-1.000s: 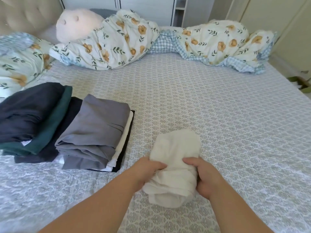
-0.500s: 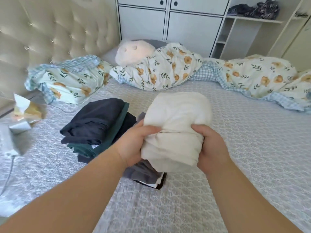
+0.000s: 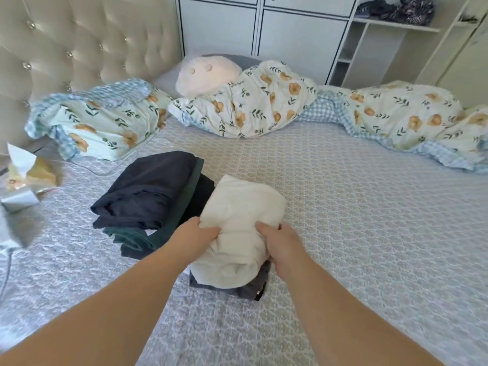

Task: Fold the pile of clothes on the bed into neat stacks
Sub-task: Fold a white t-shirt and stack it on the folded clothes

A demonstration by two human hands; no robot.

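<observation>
- Now, my left hand point(image 3: 196, 237) and my right hand point(image 3: 281, 243) each grip a side of the cream, soft folded cotton garment point(image 3: 237, 233), fingers curled into the cloth, thumbs on top.
- The garment sits on the grey folded garment point(image 3: 232, 287), the top of the nearer stack on the bed point(image 3: 356, 220); I cannot tell whether its full weight is down.
- Just beside it, to the left, lies the second stack, with a dark navy folded garment point(image 3: 148, 188) over a dark green folded one point(image 3: 137, 239).
- To do this well, I judge I should lower it flat and square its near edge with the grey piece beneath, so nothing overhangs.
- The cream bundle looks rounded and bulgy, so I would press it down with flat palms before letting go, or it may roll off toward the bare bed.
- I would release both sides together, sliding my fingers out sideways, so the folds do not drag open.
- I should keep clear of the dark stack, since a nudge could skew it.
</observation>
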